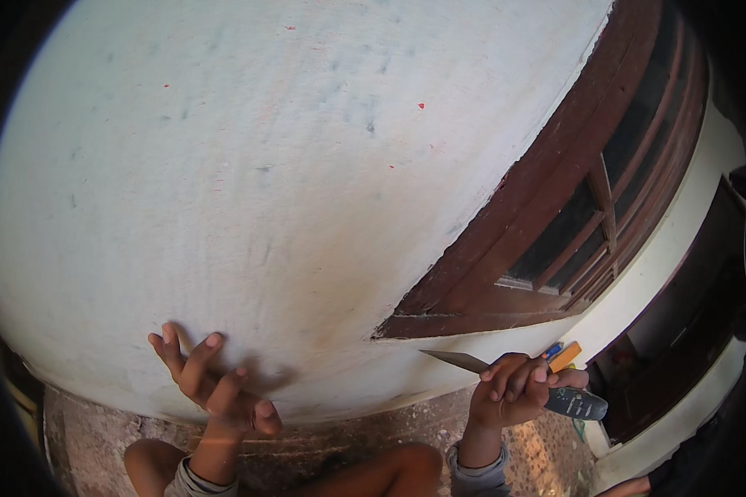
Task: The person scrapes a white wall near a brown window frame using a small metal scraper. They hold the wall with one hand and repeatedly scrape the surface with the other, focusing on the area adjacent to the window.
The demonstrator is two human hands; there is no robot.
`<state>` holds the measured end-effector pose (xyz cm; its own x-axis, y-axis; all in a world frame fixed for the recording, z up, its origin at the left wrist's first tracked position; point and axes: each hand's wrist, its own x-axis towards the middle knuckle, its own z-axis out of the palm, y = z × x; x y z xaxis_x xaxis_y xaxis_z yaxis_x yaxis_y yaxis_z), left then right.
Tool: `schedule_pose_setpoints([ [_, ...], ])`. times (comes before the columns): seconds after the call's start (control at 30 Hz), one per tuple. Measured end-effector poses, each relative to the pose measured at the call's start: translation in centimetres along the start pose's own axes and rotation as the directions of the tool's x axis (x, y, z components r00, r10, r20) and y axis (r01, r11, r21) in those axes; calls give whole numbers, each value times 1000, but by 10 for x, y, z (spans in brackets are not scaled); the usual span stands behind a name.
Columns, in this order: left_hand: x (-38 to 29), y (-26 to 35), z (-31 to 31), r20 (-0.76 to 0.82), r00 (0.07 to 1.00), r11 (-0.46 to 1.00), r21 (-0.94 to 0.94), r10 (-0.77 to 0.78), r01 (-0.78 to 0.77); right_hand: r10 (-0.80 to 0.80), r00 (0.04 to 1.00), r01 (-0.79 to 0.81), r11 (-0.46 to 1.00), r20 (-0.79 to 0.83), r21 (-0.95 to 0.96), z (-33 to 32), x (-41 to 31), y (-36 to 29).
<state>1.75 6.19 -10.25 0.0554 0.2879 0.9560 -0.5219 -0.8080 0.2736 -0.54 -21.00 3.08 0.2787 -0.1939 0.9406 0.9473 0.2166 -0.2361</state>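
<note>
A white painted wall (273, 186) fills most of the view, with grey smudges, faint scratches and a few small red spots. My left hand (214, 385) is raised close to its lower part, fingers spread and nothing in them; a shadow falls beside it. I cannot tell whether the fingertips touch the wall. At the lower right, my right hand (513, 385) grips a flat-bladed scraper (575, 402) by its dark handle. Its thin metal blade points left, below the corner of the brown window frame (472, 261). My fingers hide the part where blade meets handle.
Glass panes (553, 248) sit between the window's wooden bars. Behind my right hand are an orange block-like object (566, 357) and a small blue object (553, 350). My bent legs (373, 469) are above the rough floor (298, 447). Another person's arm (628, 487) shows at lower right.
</note>
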Motion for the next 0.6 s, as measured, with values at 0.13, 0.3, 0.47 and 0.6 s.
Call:
schedule_pose_setpoints([
  [0.13, 0, 1, 1, 9, 1000, 1000, 14, -9, 9, 7, 1000, -12, 961, -20, -276, 1, -2, 1],
  [0.3, 1, 1, 1, 7, 1000, 1000, 7, -7, 6, 73, 992, -32, 931, 99, -364, 4, -2, 3],
  [0.47, 2, 1, 1, 0, 1000, 1000, -1, 7, -7, 46, 990, -34, 995, -134, 90, 3, -4, 3],
  [0.6, 1, 0, 2, -7, 1000, 1000, -14, 9, -9, 53, 989, -72, 987, -136, -143, 3, -6, 6],
])
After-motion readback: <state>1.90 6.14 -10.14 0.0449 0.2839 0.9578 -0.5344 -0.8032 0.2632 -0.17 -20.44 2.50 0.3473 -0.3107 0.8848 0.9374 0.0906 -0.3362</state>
